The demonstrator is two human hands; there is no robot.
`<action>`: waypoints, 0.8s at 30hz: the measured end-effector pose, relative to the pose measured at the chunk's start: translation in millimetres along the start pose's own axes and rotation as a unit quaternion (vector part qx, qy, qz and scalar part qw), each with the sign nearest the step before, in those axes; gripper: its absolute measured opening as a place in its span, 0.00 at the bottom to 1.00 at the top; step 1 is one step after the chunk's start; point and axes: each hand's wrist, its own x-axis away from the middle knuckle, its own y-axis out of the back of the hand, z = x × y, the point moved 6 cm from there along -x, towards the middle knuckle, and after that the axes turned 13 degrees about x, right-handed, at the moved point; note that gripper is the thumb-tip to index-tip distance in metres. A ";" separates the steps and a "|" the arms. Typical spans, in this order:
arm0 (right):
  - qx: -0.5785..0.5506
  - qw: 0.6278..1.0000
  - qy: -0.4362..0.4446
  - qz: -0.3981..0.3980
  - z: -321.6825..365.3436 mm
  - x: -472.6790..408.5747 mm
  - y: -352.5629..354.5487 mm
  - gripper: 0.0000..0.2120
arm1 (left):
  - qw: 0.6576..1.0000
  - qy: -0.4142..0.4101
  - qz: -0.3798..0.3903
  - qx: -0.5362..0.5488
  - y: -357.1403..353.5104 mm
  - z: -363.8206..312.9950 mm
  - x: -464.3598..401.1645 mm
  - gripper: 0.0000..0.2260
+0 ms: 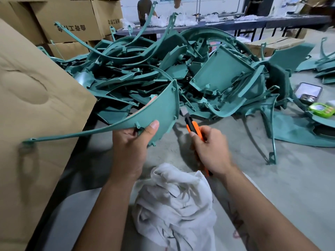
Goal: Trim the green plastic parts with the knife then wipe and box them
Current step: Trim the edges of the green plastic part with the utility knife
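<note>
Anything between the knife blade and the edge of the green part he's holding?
Nothing visible. The left hand grips the green part by its lower edge; the right hand holds the orange knife with its blade tip up at the part's right edge. The white cloth lies lower, on the lap, out of the way.

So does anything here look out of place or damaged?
One thing: the big cardboard box on the left has a dented, creased side. The green parts lie in a tangled heap on the floor, and a phone sits among them at right.
</note>
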 end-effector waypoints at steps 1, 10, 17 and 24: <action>0.053 0.998 0.015 -0.033 0.6 -1.2 5.9 0.12 | 1.000 -0.016 0.007 -0.022 1.5 -2.0 -1.2 0.10; 0.251 0.952 0.151 -0.085 31.5 14.2 17.2 0.15 | 0.978 -0.090 0.017 -0.186 9.6 14.5 -2.0 0.17; 0.257 0.906 0.277 0.189 57.8 36.7 -41.6 0.07 | 0.971 -0.094 -0.014 -0.220 19.0 16.7 -4.2 0.14; 0.377 0.848 0.313 0.199 65.2 48.0 -65.5 0.11 | 0.966 -0.080 -0.018 -0.245 24.5 15.9 -4.0 0.12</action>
